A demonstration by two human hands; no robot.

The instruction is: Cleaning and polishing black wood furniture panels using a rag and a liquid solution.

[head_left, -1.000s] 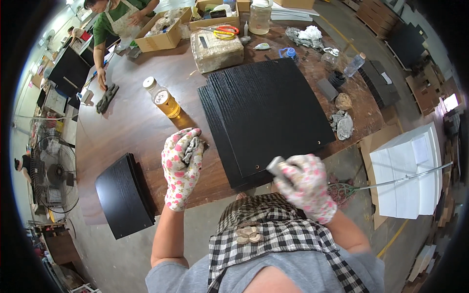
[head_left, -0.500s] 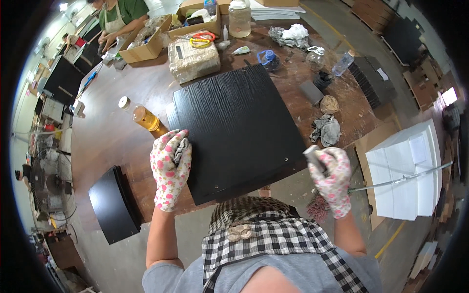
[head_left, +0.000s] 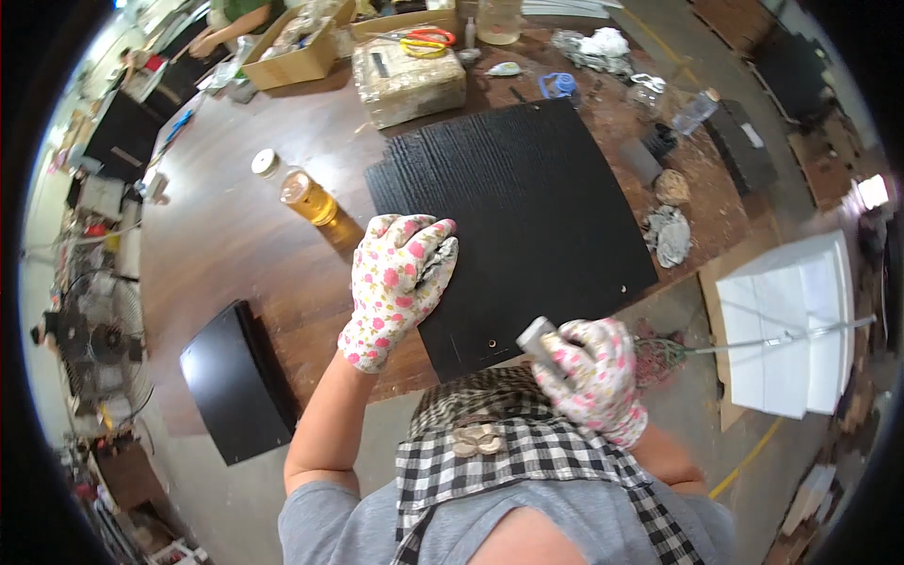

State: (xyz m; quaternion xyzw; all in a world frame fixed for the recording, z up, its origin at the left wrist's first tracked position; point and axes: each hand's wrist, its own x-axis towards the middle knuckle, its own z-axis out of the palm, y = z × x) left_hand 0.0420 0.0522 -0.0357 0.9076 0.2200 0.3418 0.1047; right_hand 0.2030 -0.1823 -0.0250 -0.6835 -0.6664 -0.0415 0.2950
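A black wood-grained panel (head_left: 518, 207) lies on the brown table, its near edge by my apron. My left hand (head_left: 395, 282), in a white glove with a pink flower print, rests at the panel's left edge. Its fingers are closed around a crumpled grey rag (head_left: 439, 264). Just off the near edge, towards the right, my right hand (head_left: 595, 377) wears a matching glove. It grips a small grey block (head_left: 539, 337). Two small holes show along the panel's near side. Left of the panel stands a clear bottle (head_left: 309, 198) of amber liquid with a white cap.
More curved black panels (head_left: 235, 386) lie stacked at the near left. Scissors (head_left: 424, 41) rest on a wrapped box (head_left: 410, 89) at the back. Bottles and a crumpled rag (head_left: 670, 235) sit to the right, beside a white stack (head_left: 786, 320). A co-worker's arm (head_left: 221, 38) shows far left.
My right hand has swung left, in front of the panel's near edge, with the block. The panel has shifted right relative to the bottle, my left hand along with it. The view has moved slightly.
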